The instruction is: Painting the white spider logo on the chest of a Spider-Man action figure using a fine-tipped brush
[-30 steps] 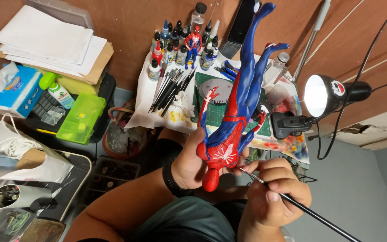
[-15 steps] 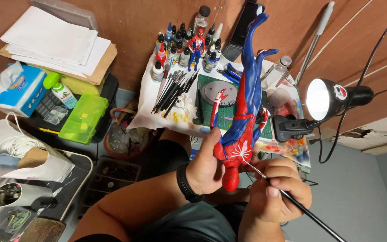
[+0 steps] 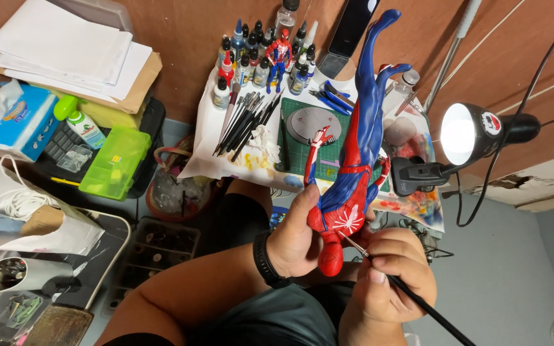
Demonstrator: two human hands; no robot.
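While the head camera looks down over the person's lap, the left hand (image 3: pixel 296 240) is wrapped around the torso of a red and blue figure (image 3: pixel 351 173), fingers closed on it from the left and the thumb lying up along its side. The figure hangs head down toward the person, its legs stretching up and away over the small table (image 3: pixel 206 147), one arm bent out to the left. A black wristband (image 3: pixel 265 259) sits on the left wrist. The right hand (image 3: pixel 389 272) is pinched shut on a thin black paintbrush (image 3: pixel 411 298), whose tip touches the figure's chest just beside the white emblem; the handle runs down to the lower right.

On the table lie a green cutting mat (image 3: pixel 328 150), a fan of spare brushes (image 3: pixel 248 122), a cluster of small paint bottles (image 3: pixel 245 64) and a smaller red and blue figure (image 3: pixel 280 57) standing among them. A lit black clamp lamp (image 3: pixel 476 131) shines from the right. Further left are a stack of papers (image 3: pixel 72 51), a blue tissue pack (image 3: pixel 14 122) and a lime-green plastic box (image 3: pixel 113 163).
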